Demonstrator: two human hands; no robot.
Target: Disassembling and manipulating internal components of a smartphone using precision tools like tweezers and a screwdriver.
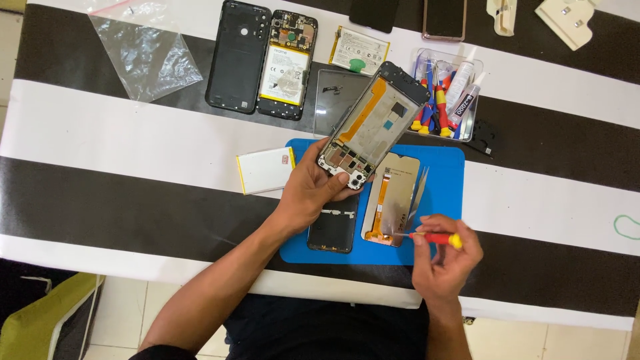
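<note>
— Holding what, exactly, in each of your hands?

— My left hand [313,190] grips a phone frame [373,123] by its lower end, lifted and tilted above the blue mat [443,173]. My right hand [447,257] pinches a small screwdriver with a red and yellow handle [437,238], its tip touching the lower edge of a display panel with an orange flex cable [393,197] that lies on the mat.

— What else lies on that mat?

— A dark phone part [333,230], just beside the display panel and partly under my left hand.

— Any containers on the table [133,143]?

— One clear plastic tray [467,130] behind the mat, partly hidden by the frame. It holds more red and yellow screwdrivers [433,107], some blue-handled tools, and two glue tubes [463,93] leaning toward its right side. I cannot tell what lies at the bottom.

— And the bag?

— A clear plastic bag [143,53] lies far left on the striped cloth; I see nothing in it.

— The rest?

— A black back cover [238,57] and an opened phone with its battery showing [287,63] lie side by side near the far edge. A loose battery [360,50] sits to their right, and a white battery pack [267,170] lies just left of the mat.
</note>
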